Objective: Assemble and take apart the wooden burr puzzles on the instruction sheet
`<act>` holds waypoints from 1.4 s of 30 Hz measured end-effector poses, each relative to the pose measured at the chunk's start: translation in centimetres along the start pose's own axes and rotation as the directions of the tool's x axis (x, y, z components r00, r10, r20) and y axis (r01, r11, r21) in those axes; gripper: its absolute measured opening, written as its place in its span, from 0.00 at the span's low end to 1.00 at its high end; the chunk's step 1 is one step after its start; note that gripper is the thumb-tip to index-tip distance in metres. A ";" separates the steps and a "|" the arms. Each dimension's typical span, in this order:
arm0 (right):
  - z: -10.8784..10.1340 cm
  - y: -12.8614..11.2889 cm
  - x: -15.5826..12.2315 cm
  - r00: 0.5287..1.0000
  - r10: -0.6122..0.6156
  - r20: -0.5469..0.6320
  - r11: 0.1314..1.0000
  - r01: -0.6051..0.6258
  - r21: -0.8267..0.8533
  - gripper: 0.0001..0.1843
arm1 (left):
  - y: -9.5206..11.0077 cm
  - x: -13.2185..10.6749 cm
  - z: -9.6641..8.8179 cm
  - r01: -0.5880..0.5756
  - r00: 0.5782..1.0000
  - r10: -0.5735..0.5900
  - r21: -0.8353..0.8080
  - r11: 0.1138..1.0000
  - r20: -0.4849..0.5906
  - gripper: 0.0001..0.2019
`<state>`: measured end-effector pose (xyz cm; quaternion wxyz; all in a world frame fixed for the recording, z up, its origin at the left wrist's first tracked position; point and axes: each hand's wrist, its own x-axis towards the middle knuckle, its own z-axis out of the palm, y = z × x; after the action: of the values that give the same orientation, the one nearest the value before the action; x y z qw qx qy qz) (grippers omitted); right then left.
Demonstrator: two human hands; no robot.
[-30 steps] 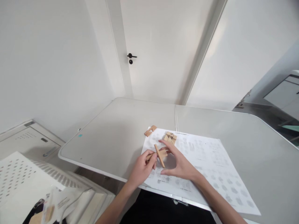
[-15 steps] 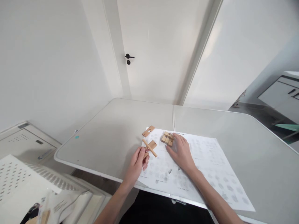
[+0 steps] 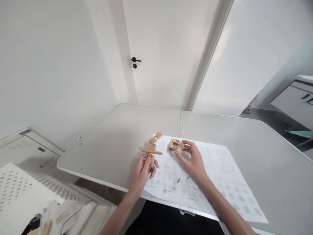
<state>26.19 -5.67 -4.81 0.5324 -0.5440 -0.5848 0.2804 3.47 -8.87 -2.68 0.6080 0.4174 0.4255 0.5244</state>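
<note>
My left hand [image 3: 143, 168] is closed around flat wooden puzzle pieces. A slim wooden stick [image 3: 152, 152] lies crosswise above the fingers, and a flat piece [image 3: 152, 161] shows below it. Just beyond is another flat wooden piece [image 3: 155, 138] with a cut-out, at the sheet's far left corner. My right hand [image 3: 192, 160] pinches the near right side of a cluster of small wooden blocks [image 3: 175, 144], thumb in front and fingers behind. Part of the cluster is hidden by those fingers. Under both hands lies a large printed paper sheet [image 3: 210, 176].
The light grey table [image 3: 117, 137] has a seam across it and stands close to a white door [image 3: 166, 49] with a black handle. At lower left are a perforated white plastic item [image 3: 17, 186] and plastic-wrapped things [image 3: 68, 212]. A white cabinet [image 3: 293, 101] stands far right.
My left hand has turned its pieces, so the stick now lies nearly level instead of slanting. The right hand's fingers have curled in more, and the block cluster's right side has shifted.
</note>
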 end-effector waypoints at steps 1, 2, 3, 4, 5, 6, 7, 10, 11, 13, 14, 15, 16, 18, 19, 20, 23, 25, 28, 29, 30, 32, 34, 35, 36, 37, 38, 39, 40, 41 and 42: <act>0.0 -0.2 0.0 0.999 0.017 0.030 0.997 -0.019 0.071 0.29 | 0.0 0.0 0.0 0.005 1.000 -0.005 -0.002 1.000 0.000 0.20; 0.1 -0.4 -0.1 0.997 0.029 0.067 0.990 -0.038 0.133 0.29 | 0.1 0.0 0.0 0.013 1.000 -0.013 -0.002 1.000 0.002 0.21; 0.1 -0.5 -0.2 0.994 0.037 0.106 0.981 -0.056 0.183 0.30 | 0.1 0.0 0.1 0.018 1.000 -0.018 -0.001 1.000 0.003 0.21; 0.1 -0.6 -0.2 0.988 0.043 0.146 0.973 -0.075 0.220 0.31 | 0.1 0.0 0.1 0.021 1.000 -0.021 0.002 1.000 0.004 0.21; 0.1 -0.6 -0.3 0.981 0.046 0.190 0.964 -0.093 0.249 0.32 | 0.2 -0.1 0.1 0.023 1.000 -0.023 0.004 1.000 0.005 0.21; 0.1 -0.6 -0.3 0.972 0.046 0.230 0.955 -0.110 0.274 0.33 | 0.3 -0.1 0.2 0.023 1.000 -0.023 0.008 1.000 0.003 0.21; 0.1 -0.5 -0.3 0.964 0.044 0.264 0.947 -0.124 0.298 0.33 | 0.3 -0.1 0.2 0.022 1.000 -0.022 0.012 1.000 0.002 0.21; 0.2 -0.3 -0.4 0.946 0.014 0.323 0.926 -0.134 0.354 0.36 | 0.5 -0.2 0.4 0.020 1.000 -0.020 0.021 1.000 -0.001 0.21; 0.2 -0.3 -0.5 0.943 -0.001 0.332 0.922 -0.128 0.366 0.37 | 0.5 -0.2 0.4 0.020 1.000 -0.020 0.023 1.000 -0.002 0.22; 0.3 -0.2 -0.5 0.936 -0.030 0.351 0.919 -0.112 0.379 0.39 | 0.4 -0.2 0.4 0.023 1.000 -0.023 0.026 0.999 -0.003 0.22; 0.3 -0.2 -0.5 0.933 -0.045 0.358 0.919 -0.102 0.381 0.39 | 0.4 -0.2 0.3 0.022 1.000 -0.022 0.028 0.999 -0.003 0.22; 0.3 -0.2 -0.5 0.931 -0.062 0.358 0.921 -0.086 0.381 0.39 | 0.3 -0.2 0.3 0.023 1.000 -0.023 0.029 0.999 -0.004 0.22; 0.3 -0.3 -0.5 0.932 -0.080 0.353 0.924 -0.064 0.378 0.38 | 0.3 -0.1 0.3 0.022 1.000 -0.022 0.029 0.999 -0.005 0.22; 0.3 -0.4 -0.5 0.932 -0.117 0.342 0.930 -0.017 0.367 0.35 | 0.2 -0.1 0.2 0.022 1.000 -0.022 0.028 0.999 -0.002 0.22; 0.3 -0.5 -0.4 0.931 -0.131 0.341 0.933 -0.001 0.361 0.34 | 0.2 0.0 0.2 0.023 1.000 -0.023 0.029 0.999 0.000 0.22; 0.2 -0.6 -0.4 0.929 -0.137 0.343 0.934 0.006 0.356 0.33 | 0.2 0.0 0.2 0.025 1.000 -0.025 0.030 0.999 0.004 0.22; 0.1 -0.9 -0.5 0.918 -0.104 0.383 0.942 -0.033 0.334 0.34 | 0.2 -0.1 0.2 0.029 1.000 -0.029 0.034 0.999 0.009 0.21; 0.0 -1.1 -0.6 0.908 -0.070 0.413 0.947 -0.070 0.313 0.35 | 0.3 -0.1 0.2 0.027 1.000 -0.027 0.034 0.999 0.009 0.22; -0.1 -1.3 -0.7 0.904 -0.044 0.425 0.950 -0.093 0.296 0.35 | 0.3 -0.1 0.2 0.022 1.000 -0.023 0.033 0.999 0.010 0.22; -0.1 -1.3 -0.7 0.907 -0.038 0.420 0.952 -0.095 0.290 0.35 | 0.2 -0.1 0.2 0.022 1.000 -0.023 0.032 0.999 0.009 0.21; -0.1 -1.3 -0.8 0.909 -0.027 0.416 0.955 -0.100 0.280 0.35 | 0.2 -0.1 0.2 0.023 1.000 -0.023 0.033 0.999 0.009 0.21; -0.1 -1.4 -0.8 0.913 0.003 0.407 0.959 -0.118 0.258 0.35 | 0.1 0.0 0.1 0.022 1.000 -0.022 0.036 0.999 0.008 0.21; 0.0 -1.4 -0.8 0.915 0.031 0.402 0.958 -0.142 0.249 0.33 | 0.1 0.0 0.1 0.021 1.000 -0.021 0.040 0.999 0.009 0.22; 0.0 -1.5 -0.8 0.912 0.044 0.409 0.955 -0.158 0.250 0.31 | 0.0 0.1 0.1 0.021 1.000 -0.022 0.040 0.999 0.010 0.22; 0.0 -1.5 -0.8 0.906 0.053 0.419 0.951 -0.173 0.255 0.29 | 0.0 0.1 0.1 0.021 1.000 -0.021 0.038 0.999 0.010 0.22; 0.1 -1.5 -0.8 0.900 0.060 0.431 0.948 -0.187 0.258 0.27 | 0.0 0.1 0.0 0.022 1.000 -0.022 0.036 0.999 0.011 0.22; 0.1 -1.5 -0.8 0.893 0.065 0.444 0.947 -0.196 0.256 0.25 | -0.1 0.1 0.0 0.022 1.000 -0.022 0.034 0.999 0.012 0.22; 0.1 -1.5 -0.8 0.888 0.068 0.454 0.949 -0.199 0.246 0.24 | -0.1 0.1 0.0 0.021 1.000 -0.021 0.032 0.999 0.011 0.22; 0.1 -1.4 -0.8 0.884 0.074 0.461 0.952 -0.200 0.231 0.23 | -0.2 0.1 0.0 0.020 1.000 -0.020 0.030 0.999 0.011 0.21; 0.1 -1.3 -0.7 0.879 0.085 0.469 0.955 -0.206 0.215 0.22 | -0.2 0.1 0.0 0.018 1.000 -0.019 0.027 0.999 0.012 0.21; 0.2 -1.2 -0.7 0.869 0.099 0.485 0.955 -0.220 0.199 0.21 | -0.3 0.1 -0.1 0.018 1.000 -0.019 0.024 1.000 0.016 0.21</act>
<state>25.53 -6.57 -3.98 0.4134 -0.4356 -0.6091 0.5180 3.48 -8.76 -3.01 0.6112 0.4248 0.4307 0.5104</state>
